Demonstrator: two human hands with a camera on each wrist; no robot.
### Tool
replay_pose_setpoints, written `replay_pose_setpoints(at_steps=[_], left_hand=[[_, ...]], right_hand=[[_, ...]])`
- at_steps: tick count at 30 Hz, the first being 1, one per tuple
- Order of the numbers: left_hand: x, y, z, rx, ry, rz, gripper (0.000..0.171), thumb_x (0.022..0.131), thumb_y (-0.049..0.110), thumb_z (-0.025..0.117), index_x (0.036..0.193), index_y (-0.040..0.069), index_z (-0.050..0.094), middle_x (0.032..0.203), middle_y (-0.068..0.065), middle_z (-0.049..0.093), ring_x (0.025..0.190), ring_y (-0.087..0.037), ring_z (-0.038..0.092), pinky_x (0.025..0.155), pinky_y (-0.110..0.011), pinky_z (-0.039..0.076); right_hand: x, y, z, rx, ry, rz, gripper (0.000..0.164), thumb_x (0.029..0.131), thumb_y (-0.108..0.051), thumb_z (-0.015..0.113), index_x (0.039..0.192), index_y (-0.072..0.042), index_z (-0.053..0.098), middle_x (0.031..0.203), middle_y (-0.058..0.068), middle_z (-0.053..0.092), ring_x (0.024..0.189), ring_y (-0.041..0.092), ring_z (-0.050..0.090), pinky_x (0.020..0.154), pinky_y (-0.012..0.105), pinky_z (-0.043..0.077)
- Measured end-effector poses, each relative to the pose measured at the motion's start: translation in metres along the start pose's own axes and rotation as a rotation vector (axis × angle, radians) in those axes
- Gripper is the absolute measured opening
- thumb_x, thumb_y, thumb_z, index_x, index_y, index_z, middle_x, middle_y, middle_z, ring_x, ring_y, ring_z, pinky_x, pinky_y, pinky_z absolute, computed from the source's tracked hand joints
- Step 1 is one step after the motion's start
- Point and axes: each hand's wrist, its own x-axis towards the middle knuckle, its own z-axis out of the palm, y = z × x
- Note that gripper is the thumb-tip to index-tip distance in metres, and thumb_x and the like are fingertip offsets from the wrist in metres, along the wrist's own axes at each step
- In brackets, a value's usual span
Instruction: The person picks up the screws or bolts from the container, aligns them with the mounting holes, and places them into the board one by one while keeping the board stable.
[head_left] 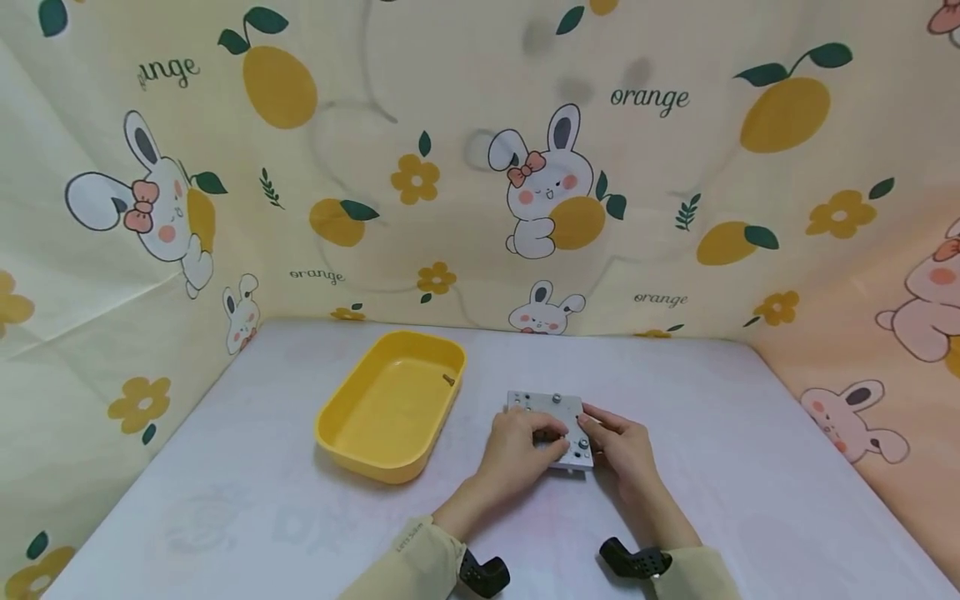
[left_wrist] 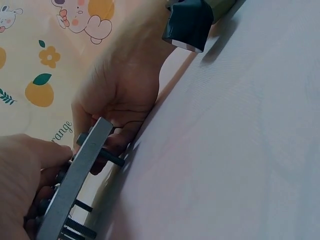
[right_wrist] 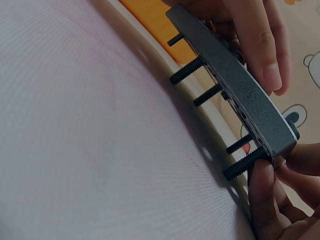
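A grey metal plate (head_left: pixel 566 408) with several screws through it is held above the white table, its face up. My right hand (head_left: pixel 622 446) grips the plate's right edge, fingers and thumb around its near corner in the right wrist view. Over the face, my left hand (head_left: pixel 517 446) has curled fingers, thumb and forefinger pinching at a screw head (left_wrist: pixel 61 176). Threaded shanks, such as this long screw (right_wrist: pixel 187 70), stick out below the plate. The left fingers hide part of the face; another screw head (head_left: pixel 583 443) shows near its right corner.
To the left of the plate stands a yellow tray (head_left: pixel 390 471), with one small dark screw (head_left: pixel 448 380) inside at its right wall. A printed cloth (head_left: pixel 465 275) hangs behind and along both sides of the white table (head_left: pixel 247 467). Black camera mounts (head_left: pixel 483 575) sit at both wrists.
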Motion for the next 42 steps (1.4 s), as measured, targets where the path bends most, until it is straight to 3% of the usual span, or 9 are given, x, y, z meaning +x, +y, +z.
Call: replay_pose_setpoints(at_steps=[9,17,21,23,26,30,33,38,42], left_hand=[[0.001,0.004,0.003,0.022,0.0,0.017,0.015,0.084,0.021,0.079,0.099,0.018,0.077,0.09,0.019,0.069,0.087,0.002,0.058,0.084,-0.035,0.036],[0.001,0.012,-0.001,0.055,0.006,0.025,0.019,0.085,0.024,0.079,0.103,0.017,0.075,0.093,0.014,0.069,0.087,-0.002,0.057,0.084,-0.03,0.039],[0.01,0.029,-0.027,-0.011,0.03,0.089,0.022,0.089,0.023,0.075,0.108,0.012,0.073,0.099,0.008,0.069,0.089,-0.006,0.059,0.082,-0.023,0.045],[0.022,0.037,-0.051,-0.087,0.027,0.098,0.023,0.09,0.021,0.074,0.11,0.01,0.071,0.102,0.004,0.069,0.091,-0.011,0.061,0.081,-0.026,0.049],[0.042,0.036,-0.094,-0.171,0.017,0.046,0.024,0.091,0.021,0.073,0.113,0.01,0.07,0.105,0.002,0.068,0.094,-0.015,0.061,0.083,-0.031,0.052],[0.059,0.0,-0.144,-0.195,0.07,-0.145,0.022,0.094,0.02,0.07,0.113,0.01,0.069,0.104,0.002,0.067,0.094,-0.015,0.061,0.084,-0.032,0.053],[0.061,-0.04,-0.165,-0.168,0.078,-0.258,0.02,0.095,0.017,0.068,0.112,0.008,0.069,0.103,-0.001,0.068,0.094,-0.017,0.062,0.085,-0.03,0.052],[0.057,-0.091,-0.184,-0.197,-0.076,-0.288,0.024,0.093,0.009,0.068,0.114,-0.003,0.067,0.109,-0.015,0.068,0.098,-0.026,0.064,0.087,-0.038,0.053],[0.055,-0.117,-0.183,-0.183,-0.182,-0.319,0.028,0.091,0.006,0.071,0.116,-0.005,0.067,0.113,-0.018,0.068,0.102,-0.026,0.064,0.09,-0.037,0.051]], right_hand=[[-0.001,0.001,-0.005,-0.011,0.015,0.002,0.044,0.094,-0.023,0.069,0.132,-0.003,0.061,0.11,0.008,0.069,0.076,0.012,0.064,0.062,0.026,0.053],[-0.002,0.002,-0.007,0.006,0.016,0.012,0.045,0.093,-0.022,0.07,0.133,-0.002,0.06,0.105,0.005,0.07,0.075,0.011,0.064,0.062,0.026,0.054],[-0.002,0.001,-0.006,-0.015,0.021,0.006,0.048,0.092,-0.024,0.071,0.133,-0.001,0.06,0.106,0.005,0.069,0.075,0.01,0.061,0.06,0.026,0.052],[-0.002,-0.001,-0.005,-0.018,0.021,0.008,0.048,0.092,-0.025,0.072,0.133,-0.002,0.06,0.108,0.006,0.069,0.076,0.011,0.061,0.061,0.026,0.053],[-0.001,-0.004,-0.004,-0.025,0.016,0.016,0.048,0.093,-0.026,0.071,0.134,-0.004,0.06,0.115,0.008,0.067,0.079,0.013,0.062,0.063,0.027,0.053],[0.0,-0.005,-0.003,-0.034,0.014,0.018,0.046,0.094,-0.025,0.069,0.134,-0.004,0.06,0.119,0.011,0.065,0.081,0.015,0.061,0.064,0.027,0.053],[0.001,-0.003,-0.002,-0.044,0.016,0.019,0.046,0.094,-0.025,0.069,0.134,-0.004,0.06,0.118,0.011,0.066,0.08,0.016,0.06,0.062,0.027,0.052],[0.0,0.0,0.001,-0.048,0.014,0.034,0.045,0.094,-0.026,0.069,0.134,-0.005,0.061,0.118,0.01,0.065,0.08,0.018,0.06,0.063,0.028,0.052],[-0.001,0.002,0.003,-0.041,0.017,0.037,0.045,0.094,-0.026,0.069,0.133,-0.005,0.061,0.115,0.01,0.066,0.079,0.018,0.06,0.063,0.029,0.053]])
